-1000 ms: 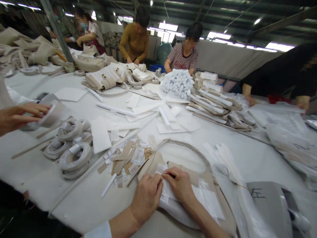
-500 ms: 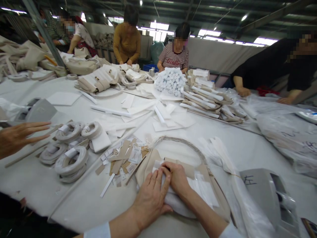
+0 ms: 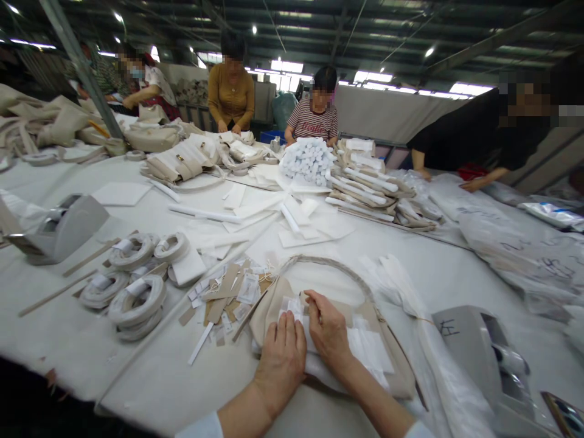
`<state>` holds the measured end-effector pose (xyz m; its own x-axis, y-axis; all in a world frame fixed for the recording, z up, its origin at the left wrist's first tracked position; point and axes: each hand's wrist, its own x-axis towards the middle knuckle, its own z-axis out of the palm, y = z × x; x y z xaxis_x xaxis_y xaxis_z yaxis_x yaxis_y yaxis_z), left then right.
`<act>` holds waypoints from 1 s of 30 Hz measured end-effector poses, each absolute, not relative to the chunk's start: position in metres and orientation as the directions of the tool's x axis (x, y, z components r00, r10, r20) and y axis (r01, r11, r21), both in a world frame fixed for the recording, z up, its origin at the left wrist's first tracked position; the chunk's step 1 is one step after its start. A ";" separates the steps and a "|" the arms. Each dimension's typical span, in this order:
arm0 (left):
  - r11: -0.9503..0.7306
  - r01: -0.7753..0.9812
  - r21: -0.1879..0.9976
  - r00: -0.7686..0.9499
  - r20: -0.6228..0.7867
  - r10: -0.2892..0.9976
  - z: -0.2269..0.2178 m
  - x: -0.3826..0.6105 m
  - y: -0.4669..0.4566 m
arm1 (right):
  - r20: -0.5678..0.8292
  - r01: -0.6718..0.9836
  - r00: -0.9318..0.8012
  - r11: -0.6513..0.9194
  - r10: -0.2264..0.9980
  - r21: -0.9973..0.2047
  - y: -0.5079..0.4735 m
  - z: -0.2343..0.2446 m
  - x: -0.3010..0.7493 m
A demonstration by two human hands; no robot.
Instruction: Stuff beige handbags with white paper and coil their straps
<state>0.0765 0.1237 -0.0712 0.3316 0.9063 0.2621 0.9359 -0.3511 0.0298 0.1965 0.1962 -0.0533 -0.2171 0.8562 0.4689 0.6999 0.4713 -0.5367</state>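
A beige handbag [image 3: 265, 309] lies flat on the table directly in front of me, its strap [image 3: 335, 266] curving over the far side. White wrapping sheet [image 3: 371, 350] covers part of its face. My left hand [image 3: 283, 356] rests flat on this covering, fingers stretched out together. Just to its right, my right hand [image 3: 327, 328] has its fingers curled in over the bag's upper middle; whatever they may hold is hidden. A small translucent piece [image 3: 291, 304] shows beyond my left fingertips.
Rolled straps [image 3: 137, 304] and loose tags with beige strips [image 3: 227, 292] lie to the left. Tape dispensers stand at left [image 3: 73, 228] and right [image 3: 479, 359], near white plastic bags [image 3: 429, 322]. Stacked bags [image 3: 365, 194] and rolled white sticks [image 3: 306, 161] lie farther back; several co-workers stand beyond.
My hands have moved apart from each other; the left now lies flatter and the right has shifted slightly right. Another person's hand at the left edge has gone from view.
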 end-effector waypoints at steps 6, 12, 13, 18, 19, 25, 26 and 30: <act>-0.333 0.943 0.015 0.312 0.307 0.899 -0.069 0.076 0.122 | 0.371 0.700 -0.509 0.625 0.777 -0.347 0.172 -0.049 0.202; -0.323 0.946 0.013 0.303 0.312 0.900 -0.070 0.077 0.124 | 0.230 0.792 -0.526 0.570 0.819 -0.218 0.176 -0.047 0.196; -0.329 0.944 0.013 0.311 0.299 0.902 -0.070 0.077 0.125 | 0.218 0.809 -0.519 0.557 0.826 -0.187 0.177 -0.047 0.196; -0.365 0.930 0.054 0.343 0.231 0.910 -0.068 0.073 0.126 | 0.194 0.816 -0.534 0.562 0.823 -0.136 0.181 -0.048 0.198; -0.366 0.929 0.061 0.344 0.227 0.911 -0.068 0.073 0.126 | 0.195 0.815 -0.528 0.558 0.826 -0.155 0.182 -0.048 0.198; -0.378 0.926 0.024 0.363 0.233 0.902 -0.067 0.074 0.127 | 0.278 0.760 -0.288 0.395 0.917 -0.517 0.185 -0.049 0.198; -0.385 0.923 0.016 0.371 0.235 0.898 -0.067 0.074 0.126 | 0.299 0.718 -0.206 0.352 0.932 -0.601 0.182 -0.046 0.200; -0.415 0.910 0.001 0.403 0.240 0.883 -0.071 0.071 0.118 | 0.333 0.624 0.078 0.215 0.940 -0.752 0.148 -0.015 0.241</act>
<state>0.0713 0.1182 -0.0705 0.4028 0.8831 0.2405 0.9097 -0.4152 0.0010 0.2406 0.1484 -0.0148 0.0777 0.9397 0.3329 0.6235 0.2148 -0.7517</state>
